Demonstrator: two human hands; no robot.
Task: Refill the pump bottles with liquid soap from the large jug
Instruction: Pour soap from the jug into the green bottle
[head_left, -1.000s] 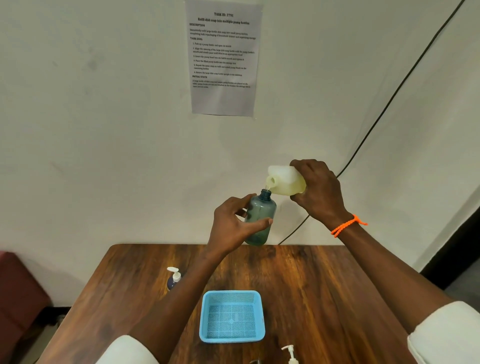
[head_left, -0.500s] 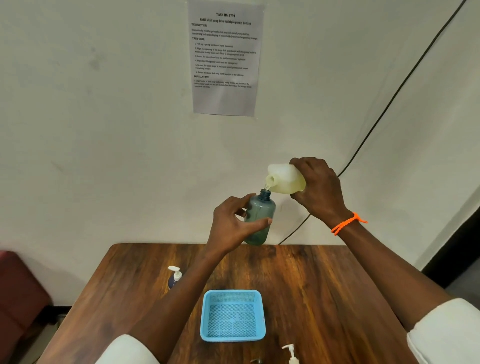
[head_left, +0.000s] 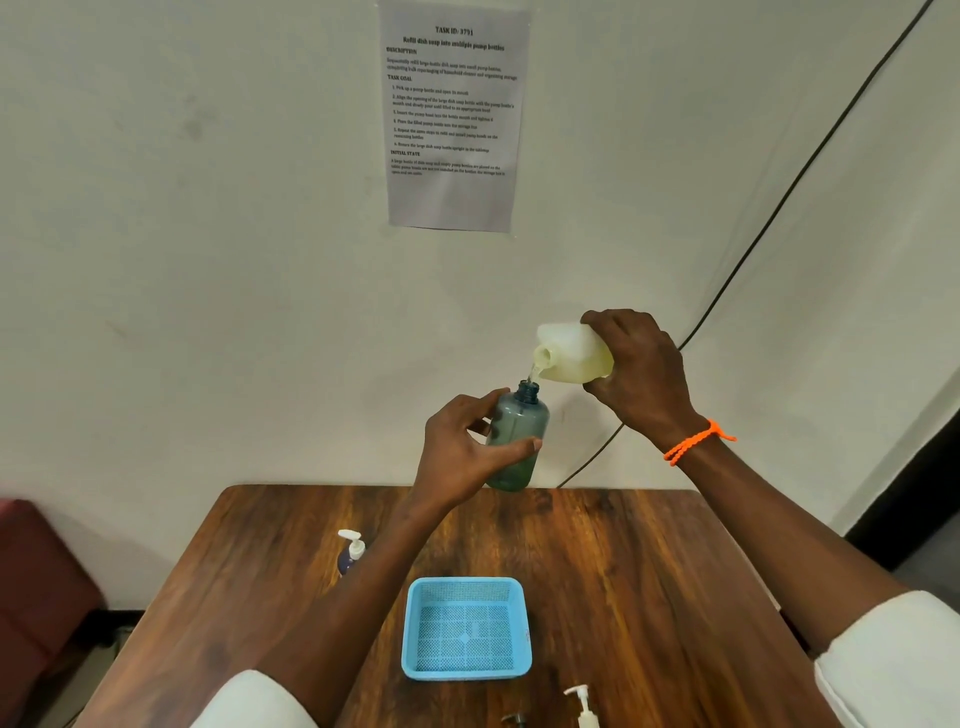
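pouring step, judged just begun. left hand (head_left: 460, 447) wrapped round the open grey pump bottle (head_left: 517, 441), held upright in the air above the table's (head_left: 623, 561) far edge. right hand (head_left: 641, 371) gripping the tipped jug (head_left: 574, 353), spout just over the bottle's mouth, thin stream falling in. best to keep the tilt gentle, mouths close, bottle steady; easy to overshoot.

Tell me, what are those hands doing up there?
The right hand tips a pale jug so yellowish soap runs into the open neck of a grey-green bottle, held in the left hand above the wooden table. A blue basket sits below.
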